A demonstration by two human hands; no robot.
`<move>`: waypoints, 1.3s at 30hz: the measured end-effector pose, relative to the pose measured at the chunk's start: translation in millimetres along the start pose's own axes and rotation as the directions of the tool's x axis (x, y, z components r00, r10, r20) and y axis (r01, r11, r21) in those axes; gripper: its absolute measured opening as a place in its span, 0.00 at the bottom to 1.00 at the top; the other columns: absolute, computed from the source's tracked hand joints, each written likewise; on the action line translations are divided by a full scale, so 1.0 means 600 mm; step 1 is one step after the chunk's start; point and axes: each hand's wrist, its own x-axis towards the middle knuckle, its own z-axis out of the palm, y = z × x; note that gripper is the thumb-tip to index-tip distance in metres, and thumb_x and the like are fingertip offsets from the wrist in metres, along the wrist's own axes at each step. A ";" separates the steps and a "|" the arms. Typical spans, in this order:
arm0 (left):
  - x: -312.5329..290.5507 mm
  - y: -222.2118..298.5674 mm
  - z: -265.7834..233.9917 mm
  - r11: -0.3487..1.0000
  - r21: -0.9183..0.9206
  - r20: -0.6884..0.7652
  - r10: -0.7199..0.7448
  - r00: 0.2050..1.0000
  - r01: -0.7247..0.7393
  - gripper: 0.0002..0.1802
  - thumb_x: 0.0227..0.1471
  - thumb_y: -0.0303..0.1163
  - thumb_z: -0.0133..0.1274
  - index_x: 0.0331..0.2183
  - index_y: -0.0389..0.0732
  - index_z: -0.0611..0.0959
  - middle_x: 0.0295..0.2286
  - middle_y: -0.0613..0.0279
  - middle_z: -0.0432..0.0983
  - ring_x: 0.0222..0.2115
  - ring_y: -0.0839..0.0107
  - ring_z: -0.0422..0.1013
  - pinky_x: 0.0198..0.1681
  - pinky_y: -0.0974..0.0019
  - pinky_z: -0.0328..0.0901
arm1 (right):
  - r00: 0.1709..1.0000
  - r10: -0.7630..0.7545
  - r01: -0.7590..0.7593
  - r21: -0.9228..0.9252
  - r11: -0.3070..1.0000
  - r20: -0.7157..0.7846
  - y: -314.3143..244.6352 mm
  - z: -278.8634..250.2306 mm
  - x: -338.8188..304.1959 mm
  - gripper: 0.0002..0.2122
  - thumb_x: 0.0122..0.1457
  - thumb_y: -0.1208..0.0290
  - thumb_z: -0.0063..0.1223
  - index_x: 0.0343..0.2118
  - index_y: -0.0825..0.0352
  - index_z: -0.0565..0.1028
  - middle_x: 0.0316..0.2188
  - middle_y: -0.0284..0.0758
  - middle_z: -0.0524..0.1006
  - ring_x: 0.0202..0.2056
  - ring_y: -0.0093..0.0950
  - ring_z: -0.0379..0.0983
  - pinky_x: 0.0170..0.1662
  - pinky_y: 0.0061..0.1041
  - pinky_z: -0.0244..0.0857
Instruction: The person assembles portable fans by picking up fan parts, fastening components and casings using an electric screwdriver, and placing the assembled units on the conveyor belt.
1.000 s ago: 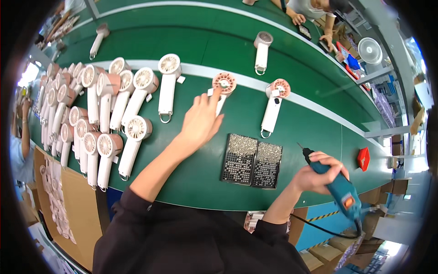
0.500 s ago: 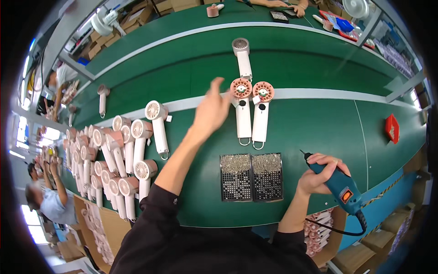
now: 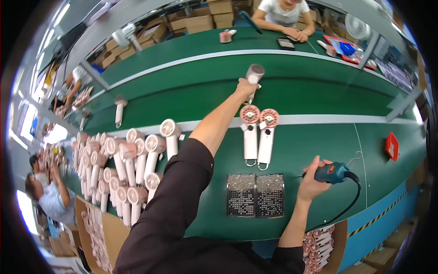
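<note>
Silvery pieces [image 3: 241, 181], apparently screws, are held in two black rectangular trays [image 3: 241, 215]. Pale handheld fan [image 3: 255, 71] is gripped by left hand [image 3: 247, 87]; teal corded screwdriver [image 3: 333, 173] by right hand [image 3: 313, 185].

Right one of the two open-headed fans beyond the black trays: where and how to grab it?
I'd take the right fan mid-handle, from above and the right: its white handle is long, slim and points toward the person, while the left fan lies close on the other side. Better avoid the open pink head and the thin end loop.
</note>
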 end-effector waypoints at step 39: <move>-0.688 -0.231 -0.248 0.533 -0.753 0.396 -0.101 0.913 0.386 0.25 0.57 0.24 0.48 0.54 0.35 0.58 0.47 0.51 0.69 0.45 0.63 0.72 0.44 0.64 0.70 | 0.849 0.006 -0.200 0.311 0.929 0.528 -0.119 0.095 -0.178 0.13 0.53 0.78 0.48 0.40 0.68 0.59 0.14 0.39 0.64 0.07 0.28 0.60 0.09 0.30 0.63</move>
